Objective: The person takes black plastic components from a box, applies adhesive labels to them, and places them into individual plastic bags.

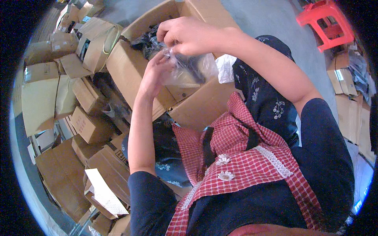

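Two hands are in the upper middle, a left hand (156,72) and a right hand (191,36), with at least one piece of clear plastic (182,66). One large open box (128,67) is there too, and one crumpled white piece (225,69). At upper right is one red stool (331,37). One checked apron (240,181) at lower middle bears two white flowers (226,176) and two lace strips (275,162). At least ten cartons (38,94) fill the left side, and at least two line the right edge. One long white sheet (103,193) is at lower left.
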Action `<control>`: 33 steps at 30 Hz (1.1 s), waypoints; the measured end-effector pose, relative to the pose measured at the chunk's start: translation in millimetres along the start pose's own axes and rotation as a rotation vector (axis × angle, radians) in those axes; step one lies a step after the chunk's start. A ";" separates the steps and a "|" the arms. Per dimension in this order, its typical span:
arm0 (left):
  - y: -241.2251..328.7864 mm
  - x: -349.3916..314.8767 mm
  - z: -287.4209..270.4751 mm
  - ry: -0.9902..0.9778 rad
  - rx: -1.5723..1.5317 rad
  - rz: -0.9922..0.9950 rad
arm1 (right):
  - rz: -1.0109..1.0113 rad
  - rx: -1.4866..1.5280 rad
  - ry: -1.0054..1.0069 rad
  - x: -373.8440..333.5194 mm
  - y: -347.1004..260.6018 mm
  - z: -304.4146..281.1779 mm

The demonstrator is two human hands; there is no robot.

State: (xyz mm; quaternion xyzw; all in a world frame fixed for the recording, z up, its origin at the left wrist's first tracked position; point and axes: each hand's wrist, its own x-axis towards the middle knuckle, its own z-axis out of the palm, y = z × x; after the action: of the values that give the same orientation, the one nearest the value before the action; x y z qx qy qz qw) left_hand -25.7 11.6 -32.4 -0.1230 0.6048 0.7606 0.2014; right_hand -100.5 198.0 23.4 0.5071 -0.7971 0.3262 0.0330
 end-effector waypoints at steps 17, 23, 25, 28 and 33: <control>-17.1 17.9 -35.9 -0.026 0.703 -0.411 | 0.078 -0.073 -0.097 10.9 21.5 22.6; -55.0 -0.5 -6.2 -0.300 0.397 -0.503 | 0.163 -0.044 0.072 5.5 20.7 16.6; -71.1 2.0 6.8 -0.315 0.186 -0.542 | 0.163 -0.010 0.164 6.4 22.3 22.5; -75.2 -3.8 38.4 -0.317 -0.102 -0.503 | 0.220 0.020 0.177 4.7 19.3 26.9; -84.7 11.9 38.1 -0.104 -0.251 -0.361 | 0.243 -0.032 0.171 11.9 20.1 19.2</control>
State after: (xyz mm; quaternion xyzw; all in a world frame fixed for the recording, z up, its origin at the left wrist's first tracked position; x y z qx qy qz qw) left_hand 4.5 66.2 -102.2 -0.2142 0.4622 0.7869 0.3483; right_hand -117.6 183.5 3.1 0.3768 -0.8519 0.3571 0.0689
